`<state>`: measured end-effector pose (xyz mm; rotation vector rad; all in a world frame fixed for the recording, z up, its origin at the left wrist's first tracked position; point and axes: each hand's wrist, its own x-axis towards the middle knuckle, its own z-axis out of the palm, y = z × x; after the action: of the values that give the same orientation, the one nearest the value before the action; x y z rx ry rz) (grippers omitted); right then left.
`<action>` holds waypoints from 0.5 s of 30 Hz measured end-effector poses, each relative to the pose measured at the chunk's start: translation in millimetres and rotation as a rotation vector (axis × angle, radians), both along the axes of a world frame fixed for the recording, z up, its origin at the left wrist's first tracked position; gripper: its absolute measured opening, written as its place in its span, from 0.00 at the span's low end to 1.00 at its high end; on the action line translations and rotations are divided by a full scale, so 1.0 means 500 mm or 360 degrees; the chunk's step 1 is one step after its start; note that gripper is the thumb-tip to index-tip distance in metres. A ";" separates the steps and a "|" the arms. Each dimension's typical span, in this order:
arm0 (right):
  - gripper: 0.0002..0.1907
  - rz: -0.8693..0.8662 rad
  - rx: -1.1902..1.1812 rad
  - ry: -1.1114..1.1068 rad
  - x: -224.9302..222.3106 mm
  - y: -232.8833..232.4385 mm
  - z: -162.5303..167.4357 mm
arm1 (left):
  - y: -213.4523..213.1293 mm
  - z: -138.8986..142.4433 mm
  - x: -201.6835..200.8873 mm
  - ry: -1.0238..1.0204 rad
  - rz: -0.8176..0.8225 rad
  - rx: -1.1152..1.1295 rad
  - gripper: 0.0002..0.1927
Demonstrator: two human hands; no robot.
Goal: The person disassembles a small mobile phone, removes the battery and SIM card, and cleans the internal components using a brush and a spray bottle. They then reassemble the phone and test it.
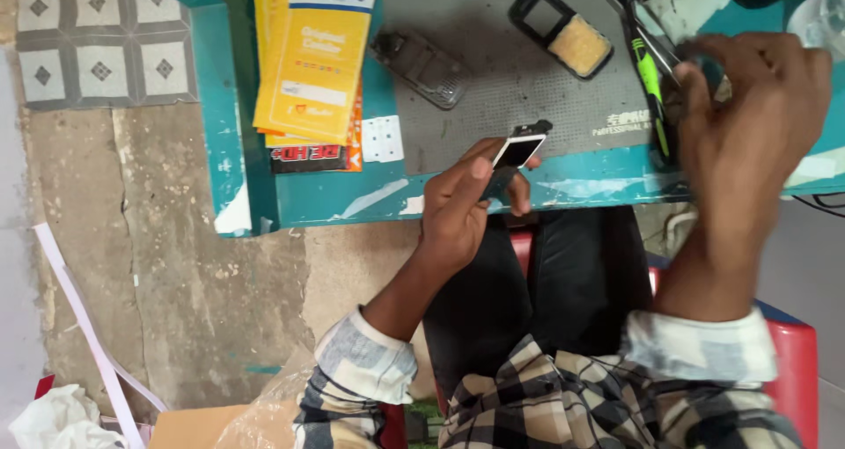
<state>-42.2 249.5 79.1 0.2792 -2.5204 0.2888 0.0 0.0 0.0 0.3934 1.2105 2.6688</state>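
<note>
At the bench's (pixel 581 189) near edge we pinch a small screen module (pixel 518 151) in our left hand (pixel 462 207), while our right hand (pixel 748 141), blurred, closes around tools (pixel 651 79) by the grey mat's (pixel 493 88) right edge, so we judge a tool is being fetched, needing steady aim.

You are finding open room on the grey mat (pixel 493 88) toward the bench's (pixel 308 198) front edge; a phone body (pixel 421 68), a phone frame (pixel 561 30) and yellow packets (pixel 312 57) are blocking the back.
</note>
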 end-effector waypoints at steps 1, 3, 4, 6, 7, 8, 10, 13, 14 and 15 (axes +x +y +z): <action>0.08 -0.0020 0.0107 -0.0013 -0.009 0.011 -0.008 | -0.001 0.005 -0.009 -0.0025 -0.0038 0.0057 0.25; 0.08 -0.0053 0.0235 -0.0059 -0.019 0.032 -0.033 | -0.005 0.008 -0.013 -0.0059 -0.0069 0.0118 0.26; 0.08 -0.0074 0.0177 -0.0126 -0.019 0.043 -0.048 | -0.004 0.009 -0.013 -0.0069 -0.0068 0.0124 0.25; 0.08 -0.0126 -0.0020 -0.0286 -0.019 0.067 -0.082 | -0.002 0.007 -0.011 -0.0058 -0.0052 0.0106 0.25; 0.09 -0.0189 -0.0182 -0.0361 -0.014 0.081 -0.095 | -0.004 0.009 -0.011 -0.0035 -0.0044 0.0079 0.25; 0.10 -0.0257 -0.0345 -0.0425 -0.010 0.096 -0.110 | -0.003 0.010 -0.010 -0.0006 -0.0045 0.0052 0.24; 0.10 -0.0391 -0.0692 -0.0524 0.002 0.131 -0.136 | -0.002 0.007 -0.015 0.0148 0.0100 -0.0211 0.24; 0.09 -0.0238 -0.1362 -0.0486 0.033 0.171 -0.161 | 0.004 0.011 -0.005 0.0547 0.0451 -0.0739 0.19; 0.09 -0.0205 -0.1572 -0.0476 0.050 0.178 -0.166 | 0.006 0.011 -0.005 0.0653 0.0511 -0.0824 0.18; 0.09 -0.0172 -0.1731 -0.0469 0.074 0.184 -0.167 | 0.009 0.011 -0.006 0.0756 0.0577 -0.0907 0.17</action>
<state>-5.2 341.6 -4.2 -0.3541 -2.2349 1.6400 -2.8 4.3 5.4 0.7954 2.2904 2.3903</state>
